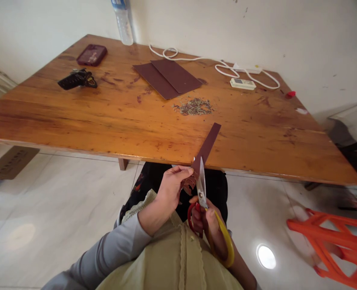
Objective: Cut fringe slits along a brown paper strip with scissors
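My left hand (171, 187) pinches a dark maroon strip (208, 141) near its lower end, where the edge is cut into curled slivers. The strip's far end reaches over the table's front edge. In my right hand (213, 225) are scissors (201, 187) with one red and one yellow handle loop. Their blades point away from me and are parted around the strip, just right of my left fingertips. Beyond the strip, a small pile of thin shreds (195, 106) lies on the wooden table (106, 125). Two maroon sheets (178, 76) overlap behind the pile.
A phone-like maroon object (91, 54), a black strapped item (78, 79) and a bottle (124, 26) are at the back left. A white cable (190, 59) and a remote (242, 83) lie at the back right. An orange stool (332, 233) stands on the floor at right.
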The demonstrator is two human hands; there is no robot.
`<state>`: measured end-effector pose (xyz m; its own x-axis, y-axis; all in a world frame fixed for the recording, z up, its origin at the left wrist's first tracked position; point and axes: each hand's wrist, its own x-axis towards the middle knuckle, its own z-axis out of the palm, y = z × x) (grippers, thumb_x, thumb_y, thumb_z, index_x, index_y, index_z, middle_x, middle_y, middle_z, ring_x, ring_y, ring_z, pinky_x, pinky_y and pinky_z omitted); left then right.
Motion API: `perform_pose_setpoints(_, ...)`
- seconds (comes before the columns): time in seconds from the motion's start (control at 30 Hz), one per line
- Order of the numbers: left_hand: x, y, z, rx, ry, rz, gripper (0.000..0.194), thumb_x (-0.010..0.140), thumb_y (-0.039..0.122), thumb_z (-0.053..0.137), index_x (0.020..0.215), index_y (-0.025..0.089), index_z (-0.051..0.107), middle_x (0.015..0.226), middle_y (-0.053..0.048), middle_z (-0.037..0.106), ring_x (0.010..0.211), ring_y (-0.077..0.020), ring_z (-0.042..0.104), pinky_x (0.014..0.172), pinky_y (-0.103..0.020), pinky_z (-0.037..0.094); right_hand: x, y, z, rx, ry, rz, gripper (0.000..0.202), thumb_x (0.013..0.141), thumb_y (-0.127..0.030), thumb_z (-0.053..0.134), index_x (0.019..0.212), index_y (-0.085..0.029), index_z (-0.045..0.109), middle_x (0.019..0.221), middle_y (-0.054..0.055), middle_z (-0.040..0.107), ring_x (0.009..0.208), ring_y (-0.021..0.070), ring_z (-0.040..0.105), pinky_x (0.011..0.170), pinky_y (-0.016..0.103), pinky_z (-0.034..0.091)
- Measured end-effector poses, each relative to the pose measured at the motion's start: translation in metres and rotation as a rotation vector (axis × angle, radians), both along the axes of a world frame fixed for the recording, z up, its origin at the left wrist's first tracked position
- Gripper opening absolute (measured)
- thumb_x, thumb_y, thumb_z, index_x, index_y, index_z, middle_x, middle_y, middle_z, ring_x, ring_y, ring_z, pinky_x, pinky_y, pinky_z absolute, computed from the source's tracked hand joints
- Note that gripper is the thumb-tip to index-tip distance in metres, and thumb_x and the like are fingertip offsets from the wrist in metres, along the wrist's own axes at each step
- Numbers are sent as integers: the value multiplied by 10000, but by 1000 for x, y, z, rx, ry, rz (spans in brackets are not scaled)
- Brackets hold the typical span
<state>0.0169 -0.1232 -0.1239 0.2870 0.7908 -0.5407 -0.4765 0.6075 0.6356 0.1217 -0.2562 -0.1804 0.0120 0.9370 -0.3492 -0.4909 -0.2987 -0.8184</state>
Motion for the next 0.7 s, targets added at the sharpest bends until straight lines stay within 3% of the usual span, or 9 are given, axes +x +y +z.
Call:
perform_pose_setpoints(0.47,-8,7,-1,75,116,-71,197,536,262,861,585,149,707,565,-30,666,530,-144,570,565,-293,427,4,-2,9,-7,62,57,586,868,-761,646,1082,-216,668,664,-82,359,522,98,217,446,224,191)
perform_pose_setpoints(0.7,-8,0,3,116,96,-64,195,579,274,872,633,154,728,637,-22,682,606,-136,586,634,-283,443,3,0,12,-27,50,36,614,838,-778,664,1102,-223,668,684,-71,378,527,95,251,444,223,223)
